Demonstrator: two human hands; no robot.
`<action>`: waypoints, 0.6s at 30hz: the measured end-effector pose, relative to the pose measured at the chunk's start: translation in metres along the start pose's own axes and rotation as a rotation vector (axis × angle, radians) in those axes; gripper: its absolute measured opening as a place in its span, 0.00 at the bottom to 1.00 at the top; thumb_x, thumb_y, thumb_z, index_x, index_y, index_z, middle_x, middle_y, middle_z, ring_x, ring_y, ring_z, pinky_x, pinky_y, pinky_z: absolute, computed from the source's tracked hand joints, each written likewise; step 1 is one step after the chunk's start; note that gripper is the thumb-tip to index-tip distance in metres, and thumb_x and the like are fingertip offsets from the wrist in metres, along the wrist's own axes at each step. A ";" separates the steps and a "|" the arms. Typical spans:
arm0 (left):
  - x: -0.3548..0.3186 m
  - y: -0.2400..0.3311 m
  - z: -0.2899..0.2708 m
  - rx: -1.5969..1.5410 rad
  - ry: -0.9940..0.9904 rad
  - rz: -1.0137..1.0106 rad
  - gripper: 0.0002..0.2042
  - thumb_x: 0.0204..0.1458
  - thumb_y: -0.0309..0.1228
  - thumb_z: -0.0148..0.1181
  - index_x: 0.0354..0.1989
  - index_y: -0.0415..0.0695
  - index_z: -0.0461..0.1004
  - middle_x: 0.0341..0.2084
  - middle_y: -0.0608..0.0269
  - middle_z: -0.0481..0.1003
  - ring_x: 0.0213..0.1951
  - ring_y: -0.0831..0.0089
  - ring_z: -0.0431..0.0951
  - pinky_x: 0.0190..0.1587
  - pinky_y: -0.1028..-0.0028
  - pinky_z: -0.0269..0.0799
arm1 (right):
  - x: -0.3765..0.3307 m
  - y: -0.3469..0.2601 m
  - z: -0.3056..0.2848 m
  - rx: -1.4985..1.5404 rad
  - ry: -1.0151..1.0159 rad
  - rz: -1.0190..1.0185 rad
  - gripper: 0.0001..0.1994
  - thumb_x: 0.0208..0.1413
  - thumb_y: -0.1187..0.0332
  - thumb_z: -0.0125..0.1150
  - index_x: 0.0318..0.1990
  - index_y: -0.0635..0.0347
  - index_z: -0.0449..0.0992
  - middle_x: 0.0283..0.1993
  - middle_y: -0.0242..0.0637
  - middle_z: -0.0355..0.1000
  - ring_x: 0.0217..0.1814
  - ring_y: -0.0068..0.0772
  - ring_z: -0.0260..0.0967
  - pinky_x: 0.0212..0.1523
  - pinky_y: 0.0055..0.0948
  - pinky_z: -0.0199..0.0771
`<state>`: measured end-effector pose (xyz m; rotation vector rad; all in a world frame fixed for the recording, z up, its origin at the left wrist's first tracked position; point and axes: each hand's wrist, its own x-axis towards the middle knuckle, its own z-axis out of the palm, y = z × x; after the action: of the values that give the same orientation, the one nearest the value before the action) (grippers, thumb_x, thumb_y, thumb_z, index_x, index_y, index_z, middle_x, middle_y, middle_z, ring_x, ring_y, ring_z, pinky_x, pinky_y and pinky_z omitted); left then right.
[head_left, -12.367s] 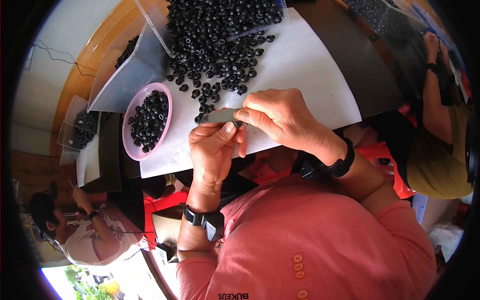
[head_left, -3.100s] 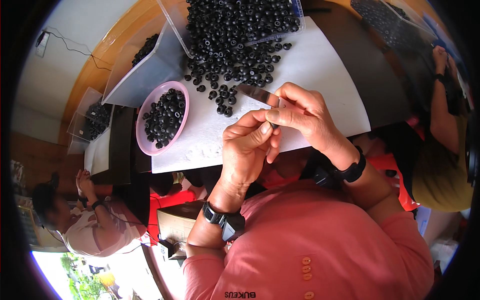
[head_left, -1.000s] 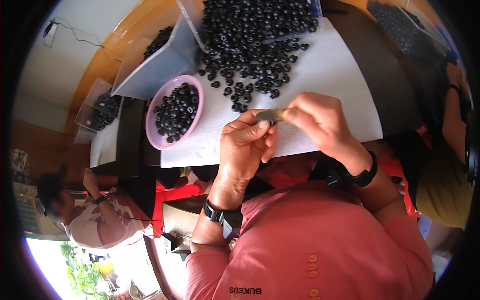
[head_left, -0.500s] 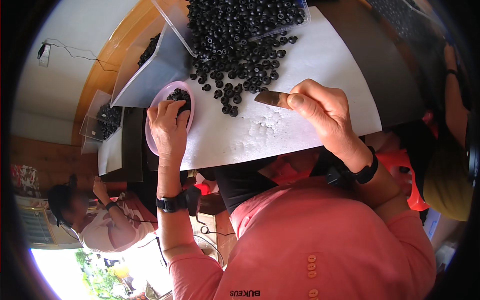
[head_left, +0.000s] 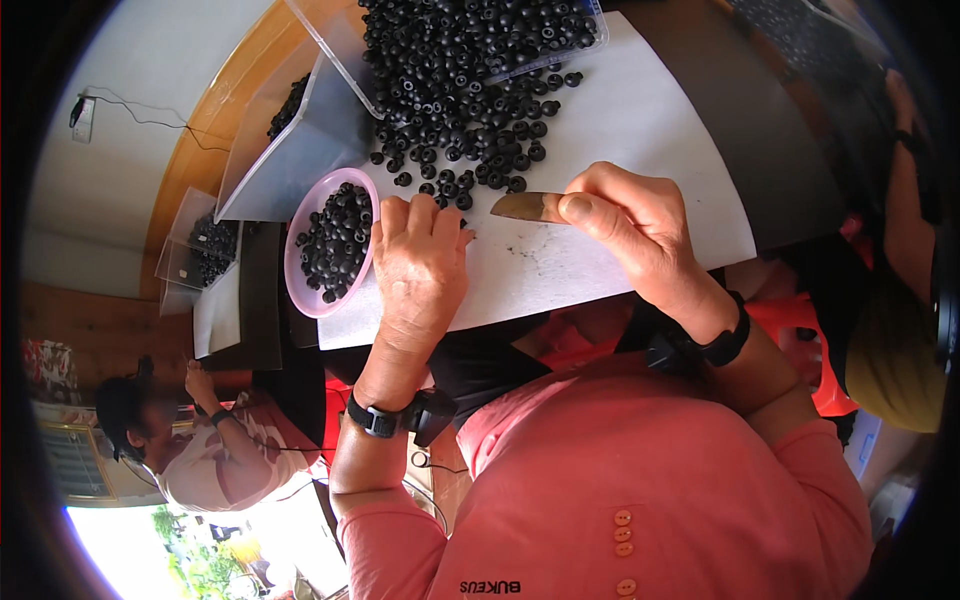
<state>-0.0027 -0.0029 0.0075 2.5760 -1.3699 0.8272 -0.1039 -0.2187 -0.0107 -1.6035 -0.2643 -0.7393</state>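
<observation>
A small knife (head_left: 524,206) with a dull brown blade pointing left is in my right hand (head_left: 640,225), which is shut on it, thumb along its side. The grip end is hidden in my palm. My left hand (head_left: 420,265) lies over the white sheet, back up and fingers curled, just below the loose edge of the heap of small round black pieces with holes (head_left: 470,110). Whatever the left fingertips hold is hidden. Beside that hand on the left, an oval pink bowl (head_left: 293,285) contains many of the same black pieces (head_left: 338,240).
A clear plastic bin (head_left: 300,150) stands behind the bowl. Another clear tray (head_left: 603,30) lies tipped at the far side, pieces spilling onto the white sheet (head_left: 670,170). One person (head_left: 225,440) sits at the left; another person's arm (head_left: 905,200) shows at right.
My left hand has moved right, out of the pink bowl to the edge of the heap, uncovering the bowl's pieces. My right hand with the knife has shifted slightly left.
</observation>
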 end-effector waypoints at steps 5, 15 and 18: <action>-0.016 -0.005 -0.013 -0.313 -0.011 -0.048 0.14 0.40 0.16 0.66 0.38 0.41 0.80 0.36 0.60 0.75 0.40 0.56 0.72 0.41 0.62 0.72 | -0.001 -0.005 0.000 -0.026 -0.002 0.019 0.11 0.65 0.68 0.65 0.31 0.66 0.77 0.21 0.29 0.65 0.23 0.16 0.57 0.23 0.24 0.59; -0.035 0.007 -0.012 -0.346 0.121 -0.232 0.12 0.44 0.21 0.72 0.39 0.40 0.80 0.35 0.60 0.77 0.39 0.63 0.75 0.40 0.67 0.74 | -0.003 0.005 0.010 -0.247 0.043 -0.185 0.08 0.58 0.70 0.70 0.30 0.63 0.78 0.24 0.38 0.73 0.23 0.35 0.69 0.25 0.32 0.67; -0.027 0.014 -0.007 -0.310 0.073 -0.210 0.12 0.44 0.21 0.71 0.38 0.39 0.79 0.33 0.59 0.75 0.39 0.59 0.75 0.42 0.63 0.73 | -0.002 0.006 0.010 -0.482 0.089 -0.295 0.09 0.55 0.68 0.71 0.28 0.59 0.77 0.23 0.35 0.71 0.23 0.37 0.68 0.24 0.36 0.66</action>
<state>-0.0285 0.0113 -0.0020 2.3716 -1.0853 0.6141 -0.0985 -0.2096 -0.0167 -2.0023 -0.2747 -1.1643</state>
